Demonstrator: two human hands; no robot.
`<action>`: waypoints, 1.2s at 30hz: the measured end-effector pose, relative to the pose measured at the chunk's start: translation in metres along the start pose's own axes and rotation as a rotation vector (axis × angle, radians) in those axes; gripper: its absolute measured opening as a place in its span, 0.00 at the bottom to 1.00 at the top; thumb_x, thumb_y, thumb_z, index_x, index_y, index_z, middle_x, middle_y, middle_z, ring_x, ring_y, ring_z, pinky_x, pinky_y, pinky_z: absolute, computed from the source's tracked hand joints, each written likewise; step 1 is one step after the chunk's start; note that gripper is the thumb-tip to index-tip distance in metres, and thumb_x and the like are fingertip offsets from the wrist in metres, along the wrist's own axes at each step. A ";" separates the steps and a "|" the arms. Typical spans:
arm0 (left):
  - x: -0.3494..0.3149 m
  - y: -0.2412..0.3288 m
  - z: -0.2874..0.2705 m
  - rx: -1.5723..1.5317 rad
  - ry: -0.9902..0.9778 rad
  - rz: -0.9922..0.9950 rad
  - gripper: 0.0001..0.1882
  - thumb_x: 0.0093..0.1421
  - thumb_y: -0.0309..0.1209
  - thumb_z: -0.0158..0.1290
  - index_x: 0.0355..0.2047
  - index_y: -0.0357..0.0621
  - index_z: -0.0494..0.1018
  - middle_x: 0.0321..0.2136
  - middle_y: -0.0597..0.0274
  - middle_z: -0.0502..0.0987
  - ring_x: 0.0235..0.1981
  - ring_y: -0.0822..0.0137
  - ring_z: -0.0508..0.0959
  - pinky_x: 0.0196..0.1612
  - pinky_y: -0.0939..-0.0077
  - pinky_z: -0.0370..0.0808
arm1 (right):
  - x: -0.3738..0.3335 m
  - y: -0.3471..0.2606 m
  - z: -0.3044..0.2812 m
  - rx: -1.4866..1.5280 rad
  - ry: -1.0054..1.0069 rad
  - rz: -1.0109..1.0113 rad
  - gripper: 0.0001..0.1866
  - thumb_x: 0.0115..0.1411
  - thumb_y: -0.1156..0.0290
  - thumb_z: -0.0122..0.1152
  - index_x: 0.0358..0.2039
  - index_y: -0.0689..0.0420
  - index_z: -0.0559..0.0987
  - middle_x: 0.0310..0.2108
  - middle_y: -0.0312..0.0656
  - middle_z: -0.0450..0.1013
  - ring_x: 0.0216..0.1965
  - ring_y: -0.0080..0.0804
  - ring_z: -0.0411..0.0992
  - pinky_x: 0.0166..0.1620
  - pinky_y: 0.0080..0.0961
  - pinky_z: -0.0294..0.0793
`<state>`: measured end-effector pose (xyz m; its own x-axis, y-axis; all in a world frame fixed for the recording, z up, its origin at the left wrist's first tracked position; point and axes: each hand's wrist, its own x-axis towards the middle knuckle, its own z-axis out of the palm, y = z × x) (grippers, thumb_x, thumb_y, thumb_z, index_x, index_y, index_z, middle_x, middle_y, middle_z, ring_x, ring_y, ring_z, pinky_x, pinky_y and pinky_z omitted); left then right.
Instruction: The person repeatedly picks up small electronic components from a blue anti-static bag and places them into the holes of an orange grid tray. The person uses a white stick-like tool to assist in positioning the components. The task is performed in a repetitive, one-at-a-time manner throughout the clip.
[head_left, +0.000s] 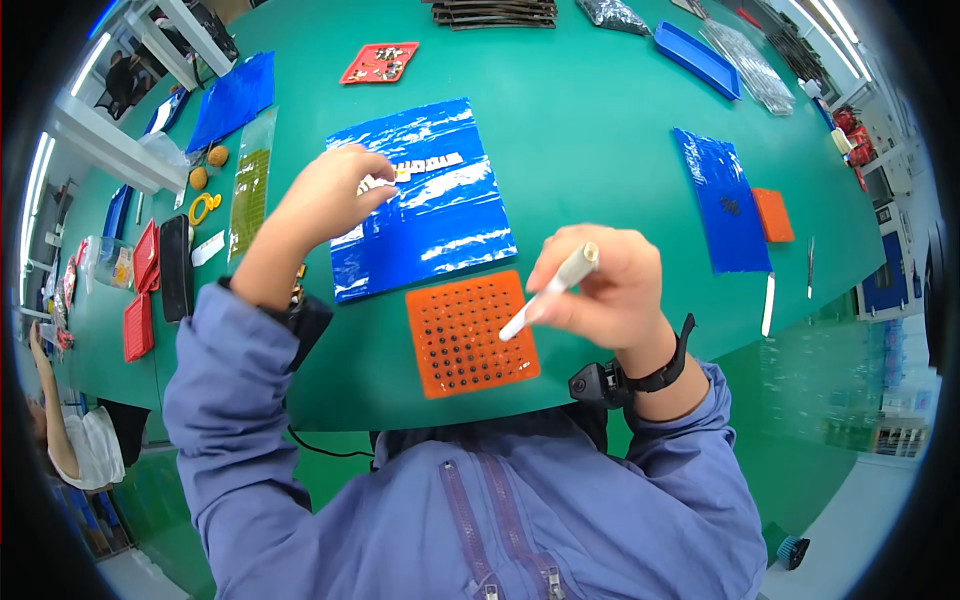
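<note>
Head camera: a green table [610,130] fills most of the view, and the person sits at its near edge. The right hand [605,285] is above the table near that edge, thumb and fingers clamped on a white pen-like stick [549,292]. The stick slants, its narrow tip down and to the left, over the right part of an orange block [418,345]; whether the tip touches the block cannot be told. The block lies flat by the table's near edge, its top carrying a grid of small dark dots, heavier toward its near left corner.

The left hand [340,195] reaches over the left edge of a glossy blue sheet [440,235], which lies just beyond the block. Its thumb and forefinger are close to each other at the left end of a row of small white pieces [432,164]; whether they clamp 1 of them cannot be told. The row runs across the far half of the sheet.

Toward the table's far edge is a red tray [361,74] with small parts in it. A blue tray [697,60] lies near the far right corner. Toward the right edge, a 2nd blue sheet [715,165] bears a small dark heap [731,206], with a 2nd orange block [772,215] beside it and tweezers [810,268] farther right. Near the left edge lies a long black case [176,268].
</note>
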<state>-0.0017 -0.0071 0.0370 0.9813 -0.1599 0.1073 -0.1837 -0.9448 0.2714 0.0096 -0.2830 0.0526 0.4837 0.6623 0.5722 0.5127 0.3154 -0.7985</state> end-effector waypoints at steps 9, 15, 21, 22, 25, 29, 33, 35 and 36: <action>0.030 -0.013 0.041 -0.008 0.095 -0.090 0.06 0.45 0.30 0.56 0.23 0.45 0.70 0.25 0.56 0.67 0.33 0.56 0.67 0.37 0.66 0.65 | -0.001 0.015 -0.004 0.279 0.224 0.188 0.05 0.49 0.80 0.60 0.23 0.62 0.71 0.19 0.32 0.67 0.22 0.12 0.64 0.26 0.10 0.63; 0.020 0.017 0.014 -0.278 0.050 -0.172 0.06 0.48 0.27 0.55 0.23 0.42 0.68 0.23 0.63 0.68 0.28 0.70 0.70 0.32 0.78 0.66 | 0.000 0.017 -0.006 0.330 0.239 0.172 0.04 0.51 0.79 0.58 0.26 0.62 0.72 0.22 0.33 0.68 0.23 0.13 0.65 0.26 0.10 0.63; -0.031 0.060 -0.020 -1.120 -0.005 -0.161 0.04 0.53 0.23 0.52 0.27 0.38 0.67 0.23 0.68 0.70 0.26 0.79 0.69 0.31 0.87 0.66 | -0.001 0.022 -0.009 0.403 0.215 0.216 0.05 0.51 0.79 0.58 0.29 0.63 0.73 0.25 0.36 0.70 0.25 0.16 0.68 0.27 0.11 0.65; -0.042 0.068 -0.023 -1.212 0.017 -0.146 0.04 0.53 0.23 0.51 0.27 0.37 0.67 0.23 0.69 0.70 0.26 0.80 0.69 0.31 0.87 0.66 | 0.000 0.021 -0.009 0.422 0.208 0.236 0.05 0.51 0.79 0.58 0.30 0.63 0.73 0.25 0.36 0.70 0.25 0.16 0.68 0.27 0.11 0.66; -0.071 0.068 -0.009 -1.603 0.047 -0.075 0.05 0.52 0.23 0.52 0.27 0.39 0.66 0.24 0.64 0.71 0.28 0.77 0.70 0.31 0.85 0.66 | 0.001 0.021 -0.007 0.481 0.151 0.293 0.07 0.50 0.81 0.58 0.31 0.65 0.73 0.26 0.38 0.71 0.26 0.19 0.70 0.28 0.12 0.68; -0.081 0.075 0.017 -1.939 0.075 0.124 0.05 0.53 0.24 0.50 0.27 0.41 0.63 0.22 0.61 0.69 0.26 0.70 0.71 0.30 0.79 0.66 | 0.001 0.022 -0.002 0.551 0.090 0.358 0.07 0.49 0.83 0.57 0.31 0.66 0.73 0.27 0.41 0.72 0.28 0.23 0.72 0.32 0.15 0.71; -0.080 0.072 0.030 -2.030 0.081 0.139 0.05 0.54 0.25 0.50 0.27 0.42 0.63 0.23 0.61 0.69 0.27 0.70 0.70 0.31 0.78 0.66 | -0.001 0.023 0.004 0.582 0.044 0.390 0.07 0.49 0.83 0.57 0.31 0.66 0.73 0.28 0.43 0.73 0.30 0.24 0.72 0.34 0.17 0.72; -0.079 0.071 0.033 -2.047 0.069 0.177 0.05 0.55 0.25 0.50 0.27 0.42 0.63 0.23 0.61 0.69 0.27 0.70 0.70 0.31 0.77 0.66 | 0.000 0.023 0.006 0.570 0.033 0.384 0.07 0.49 0.83 0.57 0.31 0.66 0.73 0.28 0.43 0.73 0.30 0.24 0.72 0.34 0.16 0.71; -0.079 0.072 0.033 -2.018 0.075 0.176 0.06 0.55 0.26 0.50 0.27 0.43 0.63 0.22 0.61 0.67 0.26 0.70 0.69 0.28 0.78 0.65 | 0.000 0.023 0.007 0.566 0.027 0.387 0.07 0.49 0.83 0.57 0.32 0.66 0.73 0.27 0.43 0.73 0.30 0.24 0.72 0.34 0.16 0.71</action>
<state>-0.0901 -0.0717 0.0161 0.9550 -0.1363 0.2632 -0.0994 0.6893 0.7176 0.0166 -0.2712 0.0331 0.5790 0.7837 0.2249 -0.1462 0.3711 -0.9170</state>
